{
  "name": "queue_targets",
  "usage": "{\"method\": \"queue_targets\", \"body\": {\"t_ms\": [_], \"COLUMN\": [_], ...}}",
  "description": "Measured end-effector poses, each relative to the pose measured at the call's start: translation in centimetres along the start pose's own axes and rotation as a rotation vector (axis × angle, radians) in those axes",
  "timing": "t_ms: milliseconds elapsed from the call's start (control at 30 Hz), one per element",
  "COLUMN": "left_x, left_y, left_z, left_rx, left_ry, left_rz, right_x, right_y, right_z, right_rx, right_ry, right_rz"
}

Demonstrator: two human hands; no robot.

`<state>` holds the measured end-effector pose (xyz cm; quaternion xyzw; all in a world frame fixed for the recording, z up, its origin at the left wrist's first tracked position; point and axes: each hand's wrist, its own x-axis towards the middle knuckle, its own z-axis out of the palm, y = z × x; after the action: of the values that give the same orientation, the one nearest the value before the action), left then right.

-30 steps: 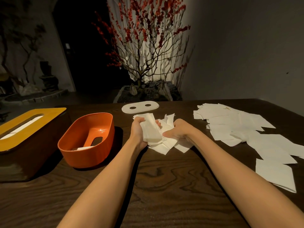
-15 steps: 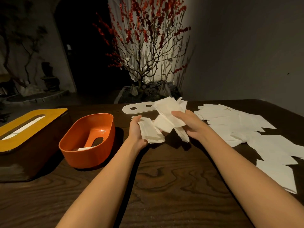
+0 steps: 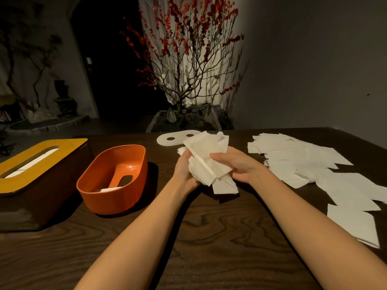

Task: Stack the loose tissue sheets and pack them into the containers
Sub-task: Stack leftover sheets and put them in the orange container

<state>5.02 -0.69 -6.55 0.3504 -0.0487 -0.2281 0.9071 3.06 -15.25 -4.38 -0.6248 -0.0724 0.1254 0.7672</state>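
Now the tissue stack, right of the orange container, is clamped by left hand and right hand fingers; edges should be squared before packing.

Both hands meet above the middle of the dark wooden table, the left hand and right hand closed on one uneven bundle of tissue sheets. Loose sheets spread along the table's right edge. An orange container sits left of the hands, a yellow-lidded box at the left edge, and a white oval lid near the far edge.
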Motion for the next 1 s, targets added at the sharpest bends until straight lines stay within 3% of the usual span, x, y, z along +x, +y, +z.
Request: {"method": "queue_targets", "body": {"t_ms": [333,500,733,867,1000], "left_x": [-0.4,-0.3,-0.6,-0.3,0.0], "left_y": [-0.2,-0.2,0.0,0.4,0.2], "left_z": [0.0,-0.1,0.0,-0.6,-0.8], "left_rx": [0.169,0.082,-0.017,-0.205,-0.222], "left_ry": [0.072,0.081,0.153,0.198,0.186], "left_rz": [-0.021,-0.015,0.017,0.047,0.067], "right_x": [0.0,0.9,1.4,1.1,0.9], "right_y": [0.1,0.3,0.6,0.3,0.2], "right_z": [0.5,0.4,-0.3,-0.4,0.0], "right_rx": [-0.136,0.026,0.009,0.042,0.005], "right_ry": [0.079,0.264,0.420,0.399,0.307], "right_rz": [0.080,0.144,0.133,0.138,0.198]}}
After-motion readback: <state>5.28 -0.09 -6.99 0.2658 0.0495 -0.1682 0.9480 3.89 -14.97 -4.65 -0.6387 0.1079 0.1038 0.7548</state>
